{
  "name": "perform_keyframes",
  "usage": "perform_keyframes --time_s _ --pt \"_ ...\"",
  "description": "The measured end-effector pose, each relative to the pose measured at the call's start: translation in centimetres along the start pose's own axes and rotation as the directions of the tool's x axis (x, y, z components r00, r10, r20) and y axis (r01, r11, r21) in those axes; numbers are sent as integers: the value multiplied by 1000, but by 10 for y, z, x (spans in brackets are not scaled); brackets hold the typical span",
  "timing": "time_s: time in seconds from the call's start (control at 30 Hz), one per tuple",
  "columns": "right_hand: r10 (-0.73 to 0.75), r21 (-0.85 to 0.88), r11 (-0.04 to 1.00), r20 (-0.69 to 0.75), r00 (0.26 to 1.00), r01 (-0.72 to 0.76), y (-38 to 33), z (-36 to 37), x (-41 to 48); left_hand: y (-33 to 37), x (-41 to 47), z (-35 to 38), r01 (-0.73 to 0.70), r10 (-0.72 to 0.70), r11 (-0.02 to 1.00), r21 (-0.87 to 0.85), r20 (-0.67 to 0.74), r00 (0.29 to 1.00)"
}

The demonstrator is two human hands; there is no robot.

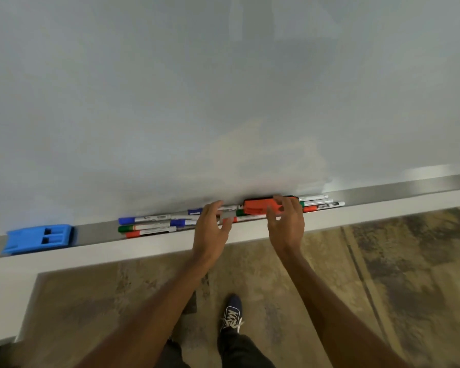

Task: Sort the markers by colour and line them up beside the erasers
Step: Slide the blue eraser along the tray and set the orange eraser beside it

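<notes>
Several markers lie mixed on the whiteboard's metal tray (pixel 96 233): a blue-capped one (pixel 144 219), a green one (pixel 141 228) and a red one (pixel 149 232) at the left, more red and green ones (pixel 322 205) at the right. An orange eraser (pixel 258 207) rests on top of markers in the middle. A blue eraser (pixel 39 239) sits far left. My right hand (pixel 286 221) grips the orange eraser's right end with curled fingers. My left hand (pixel 211 225) hovers just left of it, fingers apart, holding nothing, over the markers.
The whiteboard (pixel 223 88) fills the upper view. A white ledge (pixel 91 257) runs below the tray. Patterned carpet (pixel 383 274) and my dark shoe (pixel 233 312) are underneath.
</notes>
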State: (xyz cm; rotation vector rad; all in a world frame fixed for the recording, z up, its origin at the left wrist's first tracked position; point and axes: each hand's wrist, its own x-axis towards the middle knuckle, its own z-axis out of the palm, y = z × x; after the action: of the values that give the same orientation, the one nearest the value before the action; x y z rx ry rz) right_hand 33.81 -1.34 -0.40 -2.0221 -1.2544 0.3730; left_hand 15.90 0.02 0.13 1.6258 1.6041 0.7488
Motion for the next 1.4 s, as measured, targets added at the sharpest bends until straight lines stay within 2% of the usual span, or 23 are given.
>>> perform_keyframes --time_s 0.17,0.43,0.57,0.63,0.73,0.83,1.0,1.23,1.4 --pt "52 -2 999 -35 998 -52 29 -18 17 10 9 35 -23 22 999 43 12 1000" --pt "176 30 983 154 972 -183 38 -24 36 20 26 64 23 -24 999 27 43 999" --pt "191 64 977 177 966 -205 40 -21 39 23 31 66 64 -64 998 -20 12 998" --pt "150 68 984 194 969 -166 41 -20 39 23 32 62 66 -66 997 -26 -7 998" --pt "-14 16 1000 235 972 10 39 -21 32 23 30 48 84 -88 994 -66 -49 995" --pt "-173 -44 980 309 935 196 32 -18 23 18 25 28 112 -126 987 -114 -122 985" --pt "-343 -12 928 367 864 373 4 -3 9 7 13 -10 181 -224 968 -175 -271 936" --pt "-427 101 897 456 781 431 -40 35 -13 -19 -7 -67 219 -297 951 -218 -456 839" --pt "-453 172 888 485 748 426 -84 65 -39 -49 -17 -110 225 -332 939 -259 -522 786"
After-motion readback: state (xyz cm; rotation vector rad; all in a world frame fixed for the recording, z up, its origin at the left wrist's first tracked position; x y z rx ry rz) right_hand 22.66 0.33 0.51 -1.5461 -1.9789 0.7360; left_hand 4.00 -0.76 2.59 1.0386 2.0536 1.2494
